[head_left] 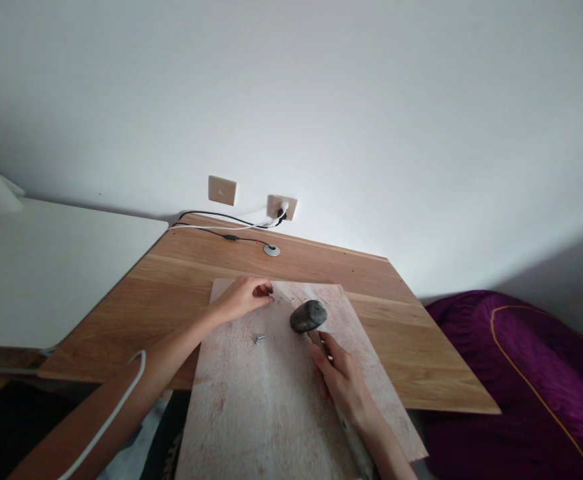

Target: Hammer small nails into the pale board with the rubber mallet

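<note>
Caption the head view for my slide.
Right hand gripping a mallet over a pale board, left hand beside small nails.

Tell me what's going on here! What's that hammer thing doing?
Someone's right hand grips a mallet by its handle, with the dark head over a pale board on the wooden table. The left hand is near the board's far edge, close to a row of thin nails; whether it pinches one is hard to tell. A little pile of metal pieces, probably nails too, lies on the board.
</note>
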`<state>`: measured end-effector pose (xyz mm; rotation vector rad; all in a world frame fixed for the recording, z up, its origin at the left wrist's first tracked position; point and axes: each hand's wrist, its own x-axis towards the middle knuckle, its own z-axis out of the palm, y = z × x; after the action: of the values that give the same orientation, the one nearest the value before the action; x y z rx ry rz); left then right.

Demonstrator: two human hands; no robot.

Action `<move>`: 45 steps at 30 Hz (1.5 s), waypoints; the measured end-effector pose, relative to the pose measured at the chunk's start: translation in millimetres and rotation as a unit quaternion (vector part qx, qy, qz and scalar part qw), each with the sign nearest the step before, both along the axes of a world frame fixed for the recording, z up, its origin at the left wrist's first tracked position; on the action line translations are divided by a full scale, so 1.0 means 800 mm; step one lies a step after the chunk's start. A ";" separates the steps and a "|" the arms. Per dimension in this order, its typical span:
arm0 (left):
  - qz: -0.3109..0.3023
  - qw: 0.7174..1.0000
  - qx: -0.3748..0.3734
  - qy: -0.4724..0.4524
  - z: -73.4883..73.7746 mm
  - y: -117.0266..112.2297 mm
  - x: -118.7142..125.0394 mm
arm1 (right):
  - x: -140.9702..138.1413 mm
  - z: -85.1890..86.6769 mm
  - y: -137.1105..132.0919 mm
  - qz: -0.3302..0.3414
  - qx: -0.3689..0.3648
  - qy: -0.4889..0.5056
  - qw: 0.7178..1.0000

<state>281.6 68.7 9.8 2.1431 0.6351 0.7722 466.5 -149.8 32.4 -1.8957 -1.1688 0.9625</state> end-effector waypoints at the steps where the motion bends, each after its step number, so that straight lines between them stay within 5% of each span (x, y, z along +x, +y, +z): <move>1: -0.001 1.000 -0.002 0.004 0.000 0.000 0.000 | 0.000 0.000 0.000 0.000 0.000 0.000 1.000; 13: -0.021 0.999 0.033 0.022 0.004 -0.003 -0.003 | 0.006 -0.004 0.004 0.022 0.015 -0.021 0.999; 18: -0.016 0.995 0.092 0.018 -0.002 0.000 -0.004 | 0.006 0.014 0.019 0.015 0.050 -0.019 0.998; 28: 0.010 0.996 0.083 0.024 -0.010 0.000 0.001 | -0.004 0.026 0.033 0.011 0.075 0.015 0.997; 35: -0.031 0.995 0.094 0.026 -0.009 0.000 -0.001 | -0.011 0.034 0.041 0.009 0.078 0.029 0.997; 45: -0.021 0.996 0.074 0.050 -0.009 0.000 -0.009 | -0.031 0.039 0.069 0.059 0.092 -0.008 0.994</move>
<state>274.3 68.7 2.9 2.3354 0.5985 0.7110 441.9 -94.7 63.4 -1.7067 -1.3449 0.8702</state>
